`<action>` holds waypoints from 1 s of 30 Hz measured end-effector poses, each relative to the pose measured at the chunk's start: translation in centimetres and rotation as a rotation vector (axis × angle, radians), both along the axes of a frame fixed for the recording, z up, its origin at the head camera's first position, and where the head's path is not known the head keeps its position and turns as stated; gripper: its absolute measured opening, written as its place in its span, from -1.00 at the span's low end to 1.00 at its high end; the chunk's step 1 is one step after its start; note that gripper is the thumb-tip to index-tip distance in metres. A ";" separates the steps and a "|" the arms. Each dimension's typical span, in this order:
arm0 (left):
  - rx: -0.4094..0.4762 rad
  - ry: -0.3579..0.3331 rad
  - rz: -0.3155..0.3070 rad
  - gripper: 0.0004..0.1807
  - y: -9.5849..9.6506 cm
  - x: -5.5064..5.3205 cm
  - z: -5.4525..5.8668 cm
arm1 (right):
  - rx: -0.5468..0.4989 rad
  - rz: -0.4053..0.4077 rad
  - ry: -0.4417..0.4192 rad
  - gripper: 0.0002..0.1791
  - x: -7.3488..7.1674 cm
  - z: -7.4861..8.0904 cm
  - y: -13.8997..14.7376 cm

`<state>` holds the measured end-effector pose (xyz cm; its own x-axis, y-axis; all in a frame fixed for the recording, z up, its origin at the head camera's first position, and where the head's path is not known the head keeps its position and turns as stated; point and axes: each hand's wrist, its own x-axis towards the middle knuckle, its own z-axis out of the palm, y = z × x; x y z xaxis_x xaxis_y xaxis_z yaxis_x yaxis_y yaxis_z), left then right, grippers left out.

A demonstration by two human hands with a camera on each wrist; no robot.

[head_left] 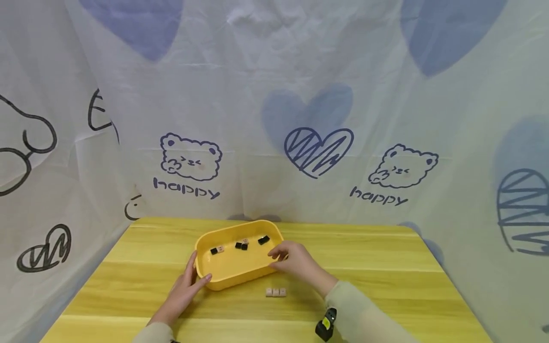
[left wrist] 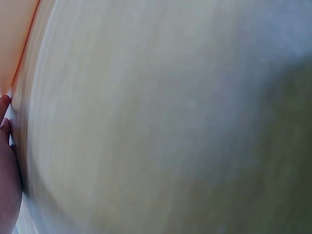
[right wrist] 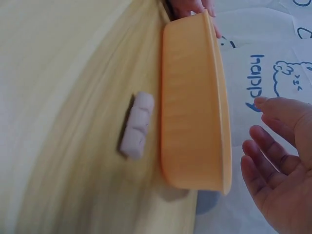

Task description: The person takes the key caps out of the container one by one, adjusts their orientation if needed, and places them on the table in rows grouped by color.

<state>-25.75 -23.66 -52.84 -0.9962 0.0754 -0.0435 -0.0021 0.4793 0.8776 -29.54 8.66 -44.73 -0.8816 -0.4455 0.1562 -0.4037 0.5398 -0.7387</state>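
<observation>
A yellow plastic basket (head_left: 233,280) stands on the table, its long side slightly turned. My left hand (head_left: 182,291) holds its left end, thumb over the near rim and fingers along the outer wall. Over the basket's near right corner hovers my right hand (head_left: 296,261); in the right wrist view its fingers are loosely bent with nothing between them. Three pale keycaps (head_left: 276,292) lie in a row in front of the basket. Inside the basket are several black keycaps (head_left: 263,240) and a few pale keycaps (head_left: 220,248), scattered toward the far side.
The wood-grain table (head_left: 369,271) ends at the back against a white cloth (head_left: 257,190) printed with hearts and bears. More cloth hangs on both sides. A black device (head_left: 326,325) with a yellow-green patch is on the right wrist.
</observation>
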 end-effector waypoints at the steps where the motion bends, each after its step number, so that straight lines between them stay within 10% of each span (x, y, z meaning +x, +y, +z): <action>1: 0.003 -0.004 0.000 0.00 0.0 0.0 0.0 | 0.005 0.004 -0.006 -0.80 -0.1 0.2 -0.3; 30: 0.026 -0.022 0.022 0.02 -0.2 0.2 0.0 | 0.133 0.121 -0.120 -0.71 -6.9 0.5 -6.6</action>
